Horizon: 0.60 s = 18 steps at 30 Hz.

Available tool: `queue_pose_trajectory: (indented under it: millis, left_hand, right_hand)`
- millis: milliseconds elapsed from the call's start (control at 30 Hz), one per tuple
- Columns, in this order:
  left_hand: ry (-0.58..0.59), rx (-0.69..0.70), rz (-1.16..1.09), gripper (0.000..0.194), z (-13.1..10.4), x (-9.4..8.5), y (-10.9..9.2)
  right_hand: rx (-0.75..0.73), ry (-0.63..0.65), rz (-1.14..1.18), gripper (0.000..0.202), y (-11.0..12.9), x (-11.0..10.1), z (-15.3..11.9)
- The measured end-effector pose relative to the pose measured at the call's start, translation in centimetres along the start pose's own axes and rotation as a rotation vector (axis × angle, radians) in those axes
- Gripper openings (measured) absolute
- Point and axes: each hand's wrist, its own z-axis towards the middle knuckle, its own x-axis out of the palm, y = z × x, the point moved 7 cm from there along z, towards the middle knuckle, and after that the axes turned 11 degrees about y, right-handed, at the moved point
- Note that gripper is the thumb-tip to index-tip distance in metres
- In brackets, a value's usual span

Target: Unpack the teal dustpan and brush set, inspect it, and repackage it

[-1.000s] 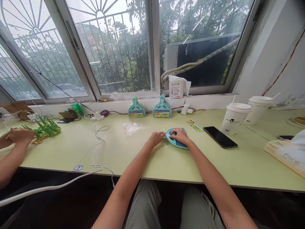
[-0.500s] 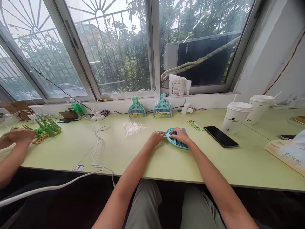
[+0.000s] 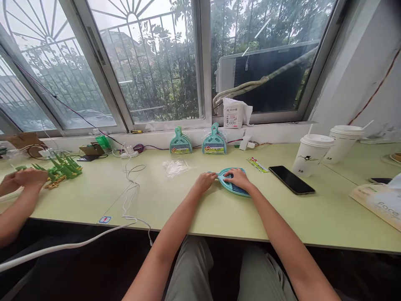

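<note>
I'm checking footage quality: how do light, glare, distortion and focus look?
Head view: daylight through the windows, sky washed out; streaky glare on the right pane; near cup leans outward, probably lens stretch; left hand, right hand and teal dustpan fairly sharp.

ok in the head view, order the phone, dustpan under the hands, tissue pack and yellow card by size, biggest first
1. Tissue pack, even cut off by the frame edge
2. Dustpan and phone, too close to rank; the right hand hides part of the dustpan
3. Card
</note>
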Motion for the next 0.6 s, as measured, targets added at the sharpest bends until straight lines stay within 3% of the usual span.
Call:
queue_pose_trajectory:
  millis: [467, 600]
  left_hand:
    - [-0.055, -0.022, -0.015, 0.031, -0.1, 0.0, 0.7]
    - [-0.118, -0.056, -0.016, 0.026, -0.2, -0.1, 1.3]
  right_hand:
    - [-0.007, -0.004, -0.002, 0.026, 0.2, -0.2, 0.0]
    - [-0.015, -0.02, 0.002, 0.028, 0.1, -0.3, 0.0]
